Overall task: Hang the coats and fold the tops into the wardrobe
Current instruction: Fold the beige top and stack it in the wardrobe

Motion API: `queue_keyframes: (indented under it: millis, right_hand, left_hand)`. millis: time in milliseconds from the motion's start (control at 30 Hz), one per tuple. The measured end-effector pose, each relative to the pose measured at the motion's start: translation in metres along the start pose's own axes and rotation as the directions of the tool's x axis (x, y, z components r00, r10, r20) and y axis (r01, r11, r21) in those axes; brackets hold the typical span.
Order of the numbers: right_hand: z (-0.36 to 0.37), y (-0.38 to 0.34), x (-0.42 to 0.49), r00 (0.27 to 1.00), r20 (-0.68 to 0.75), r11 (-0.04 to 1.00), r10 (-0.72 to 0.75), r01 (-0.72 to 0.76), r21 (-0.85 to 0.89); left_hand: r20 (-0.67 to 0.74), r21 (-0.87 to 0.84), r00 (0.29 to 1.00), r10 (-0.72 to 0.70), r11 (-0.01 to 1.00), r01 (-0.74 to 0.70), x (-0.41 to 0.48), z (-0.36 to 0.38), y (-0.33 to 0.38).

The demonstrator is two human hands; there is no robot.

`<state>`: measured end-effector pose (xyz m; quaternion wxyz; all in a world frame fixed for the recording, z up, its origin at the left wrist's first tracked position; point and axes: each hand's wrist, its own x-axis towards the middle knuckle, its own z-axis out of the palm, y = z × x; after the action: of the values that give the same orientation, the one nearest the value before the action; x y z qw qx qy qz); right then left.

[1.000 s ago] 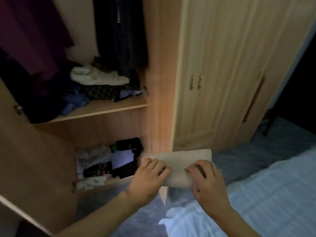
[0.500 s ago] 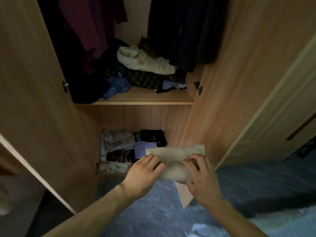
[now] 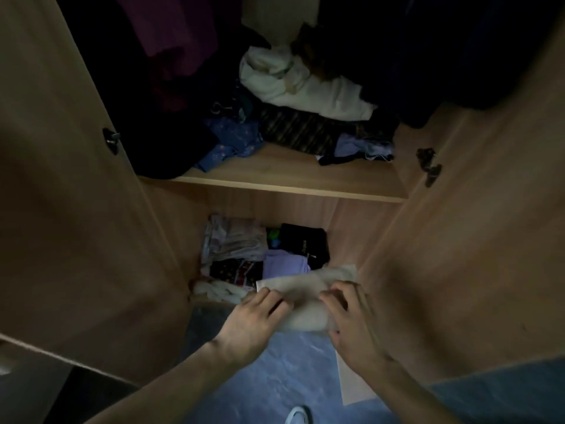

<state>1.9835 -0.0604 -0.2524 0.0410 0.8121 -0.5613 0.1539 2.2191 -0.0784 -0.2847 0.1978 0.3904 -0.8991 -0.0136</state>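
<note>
A folded beige top (image 3: 308,296) hangs between my two hands, just in front of the wardrobe's bottom compartment. My left hand (image 3: 255,321) grips its left side, fingers curled over the upper face. My right hand (image 3: 351,319) grips the right side the same way. Behind the top, the bottom compartment holds folded clothes: a pale striped pile (image 3: 235,240), a black top (image 3: 304,241), a lilac one (image 3: 286,264) and a dark patterned one (image 3: 237,272). Dark and maroon coats (image 3: 171,41) hang from above.
The middle shelf (image 3: 290,179) carries a cream garment (image 3: 302,87), a blue starred cloth (image 3: 232,142) and dark clothes. Open wardrobe doors flank me on the left (image 3: 70,209) and right (image 3: 474,255). Blue floor (image 3: 275,377) lies below; a shoe tip (image 3: 298,416) shows at the bottom.
I have turned left to face the open wardrobe and come closer. Both hands, still holding the folded beige top, have carried it down to the bottom compartment's front.
</note>
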Motion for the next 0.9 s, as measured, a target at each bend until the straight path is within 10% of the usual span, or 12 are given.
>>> queue_keyframes:
  millis: [533,900]
  right_hand:
    - [0.128,0.077,0.15,0.992,0.119,0.985,0.049,-0.068,0.159]
    - [0.351,0.154,0.19,0.985,-0.154,0.997,-0.072,0.071,-0.011]
  left_hand:
    - [-0.04,0.044,0.991,-0.126,0.991,0.128,0.104,0.082,-0.13]
    - [-0.022,0.149,1.0,-0.017,0.989,0.02,0.123,0.293,-0.253]
